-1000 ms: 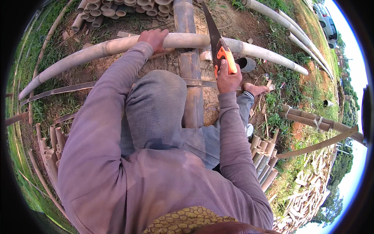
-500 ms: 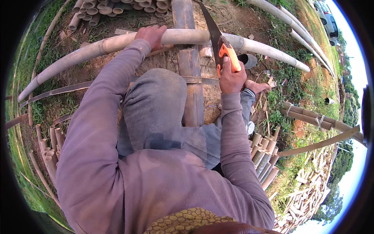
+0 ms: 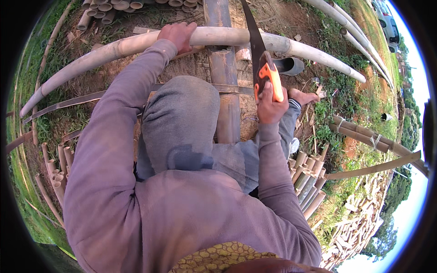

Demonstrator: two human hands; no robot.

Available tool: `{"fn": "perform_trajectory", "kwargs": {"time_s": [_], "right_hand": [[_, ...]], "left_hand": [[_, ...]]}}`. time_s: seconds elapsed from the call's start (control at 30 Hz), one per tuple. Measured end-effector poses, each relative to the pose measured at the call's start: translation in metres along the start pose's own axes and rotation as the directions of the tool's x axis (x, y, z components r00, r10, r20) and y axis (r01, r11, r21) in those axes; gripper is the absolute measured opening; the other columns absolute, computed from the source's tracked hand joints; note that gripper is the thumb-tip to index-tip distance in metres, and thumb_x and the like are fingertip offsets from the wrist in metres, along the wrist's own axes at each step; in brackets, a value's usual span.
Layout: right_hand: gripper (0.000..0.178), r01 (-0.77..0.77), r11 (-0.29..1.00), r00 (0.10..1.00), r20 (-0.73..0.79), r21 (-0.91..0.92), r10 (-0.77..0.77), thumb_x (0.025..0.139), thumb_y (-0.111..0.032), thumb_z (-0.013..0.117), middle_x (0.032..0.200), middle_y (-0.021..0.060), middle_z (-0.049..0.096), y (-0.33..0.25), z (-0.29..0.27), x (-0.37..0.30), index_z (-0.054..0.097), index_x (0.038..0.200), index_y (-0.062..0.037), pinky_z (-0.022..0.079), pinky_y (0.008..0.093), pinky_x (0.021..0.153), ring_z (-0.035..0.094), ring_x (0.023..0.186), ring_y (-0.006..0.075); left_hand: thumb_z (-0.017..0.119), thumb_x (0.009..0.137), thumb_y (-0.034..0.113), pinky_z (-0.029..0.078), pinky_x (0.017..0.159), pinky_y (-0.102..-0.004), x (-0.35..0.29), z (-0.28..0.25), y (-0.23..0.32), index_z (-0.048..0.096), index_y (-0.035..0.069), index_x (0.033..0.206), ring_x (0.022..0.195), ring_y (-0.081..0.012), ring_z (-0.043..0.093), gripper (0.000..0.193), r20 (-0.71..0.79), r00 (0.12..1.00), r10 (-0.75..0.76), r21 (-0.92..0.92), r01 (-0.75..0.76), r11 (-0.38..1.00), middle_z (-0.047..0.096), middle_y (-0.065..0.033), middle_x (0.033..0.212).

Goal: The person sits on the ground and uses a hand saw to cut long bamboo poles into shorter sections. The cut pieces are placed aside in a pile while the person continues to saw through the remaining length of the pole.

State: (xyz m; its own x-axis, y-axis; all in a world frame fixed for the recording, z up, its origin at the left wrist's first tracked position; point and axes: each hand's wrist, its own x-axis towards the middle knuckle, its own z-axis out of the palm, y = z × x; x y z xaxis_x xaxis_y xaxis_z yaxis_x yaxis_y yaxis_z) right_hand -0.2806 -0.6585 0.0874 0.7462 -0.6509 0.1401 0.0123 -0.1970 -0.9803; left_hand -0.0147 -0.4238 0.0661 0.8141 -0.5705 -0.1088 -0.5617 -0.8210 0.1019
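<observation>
A long pale bamboo pole [image 3: 223, 36] lies crosswise in front of me, resting over a thick dark bamboo log [image 3: 226, 73]. My left hand [image 3: 179, 36] is closed over the pole, left of the log. In my right hand [image 3: 271, 103] is the orange handle of a hand saw [image 3: 270, 77]. Its dark blade [image 3: 253, 32] stands against the pole just right of the log, crossing it with the tip pointing away from me. How deep the blade sits in the pole cannot be made out.
Cut bamboo tubes are stacked at the far left [image 3: 109, 7], with upright bundles beside me at left [image 3: 57, 170] and right [image 3: 309, 182]. A dark shoe [image 3: 290, 66] lies past the saw. A thin bamboo strip [image 3: 68, 104] crosses under the log's far side. Long poles [image 3: 350, 34] lie at far right.
My right hand has drawn the saw back toward me, so more of its handle end sits nearer my body. My left hand stays on the pole.
</observation>
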Motion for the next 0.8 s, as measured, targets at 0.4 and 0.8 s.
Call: {"fn": "perform_trajectory", "kwargs": {"time_s": [0.4, 0.8], "right_hand": [[0.039, 0.147, 0.988, 0.985, 0.088, 0.046, -0.151, 0.106, -0.022, 0.070, 0.094, 0.0060, 0.067, -0.010, 0.056, 0.070, 0.055, 0.132, 0.0021, 0.055, 0.0269, 0.064, 0.062, 0.074, 0.0099], [0.035, 0.070, 0.980, 0.997, 0.052, -0.187, -0.062, 0.108, -0.014, 0.063, 0.095, 0.0055, 0.068, -0.079, -0.026, -0.054, 0.055, 0.136, 0.0042, 0.055, 0.0240, 0.067, 0.064, 0.075, 0.0091]], "left_hand": [[0.084, 0.072, 0.041, 0.056, 0.096, -0.0510, 0.025, -0.016, -0.020, 0.057, 0.019, 0.137, 0.111, -0.0374, 0.071, 0.074, 0.220, 0.972, 0.085, -0.088, -0.067, 0.994, 0.073, -0.0128, 0.122], [0.087, 0.079, 0.043, 0.056, 0.097, -0.0501, 0.009, -0.005, 0.000, 0.058, 0.015, 0.129, 0.116, -0.0367, 0.070, 0.064, 0.073, 0.997, -0.027, -0.039, 0.030, 0.999, 0.072, -0.0157, 0.119]]}}
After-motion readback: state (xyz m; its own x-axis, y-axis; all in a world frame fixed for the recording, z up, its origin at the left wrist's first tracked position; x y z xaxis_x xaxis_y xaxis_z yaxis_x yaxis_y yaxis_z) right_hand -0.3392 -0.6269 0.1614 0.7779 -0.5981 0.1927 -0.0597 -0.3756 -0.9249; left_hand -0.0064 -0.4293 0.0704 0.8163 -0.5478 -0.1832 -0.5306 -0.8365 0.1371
